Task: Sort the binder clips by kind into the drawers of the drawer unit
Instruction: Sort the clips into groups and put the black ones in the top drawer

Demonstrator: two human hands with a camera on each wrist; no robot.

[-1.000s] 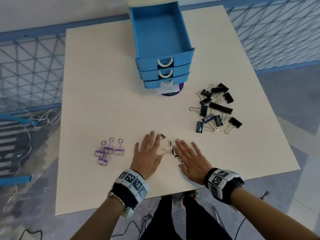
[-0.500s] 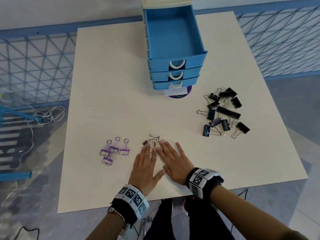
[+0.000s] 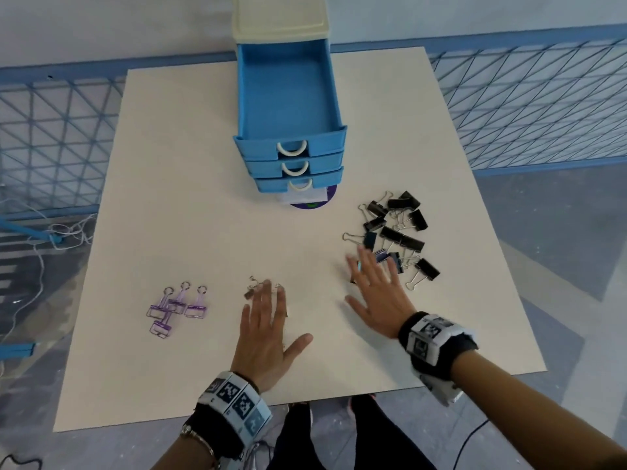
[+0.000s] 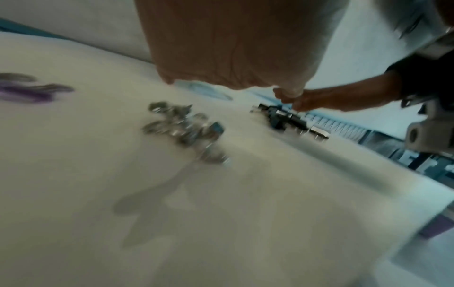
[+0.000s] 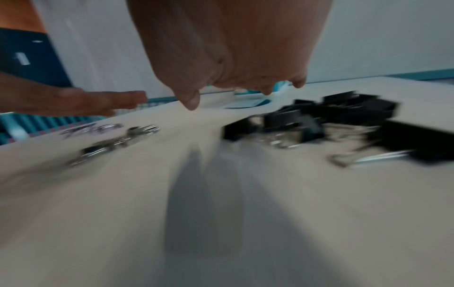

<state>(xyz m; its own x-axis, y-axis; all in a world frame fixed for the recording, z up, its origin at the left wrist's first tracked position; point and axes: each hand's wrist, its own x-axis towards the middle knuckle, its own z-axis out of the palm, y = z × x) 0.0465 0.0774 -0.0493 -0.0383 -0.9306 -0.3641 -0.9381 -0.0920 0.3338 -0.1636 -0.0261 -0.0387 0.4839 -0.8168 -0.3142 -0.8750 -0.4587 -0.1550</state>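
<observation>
On the wristbands of both arms I see only black-and-white square code markers, and no readable writing anywhere; a white label under the drawer unit point(image 3: 288, 130) is too small to read. At the far middle of the surface point(image 3: 190, 164) the unit's three blue drawers are all pulled out toward me, the top one furthest, their long axes running front to back. Purple binder clips point(image 3: 178, 308) lie near left, their wire handles pointing away from me. Small silver binder clips point(image 4: 183, 131) sit in a loose cluster at near centre, partly hidden in the head view by my left hand point(image 3: 268, 337), which hangs flat over them with fingers point(image 3: 266, 293) straight and released, holding nothing. My right hand point(image 3: 380, 296) is spread, fingers loose and empty, its tips over the near edge of the black binder clips point(image 3: 395, 232), a jumbled pile pointing every way. Blue mesh fencing point(image 3: 529, 106) borders the surface behind and beside it.
</observation>
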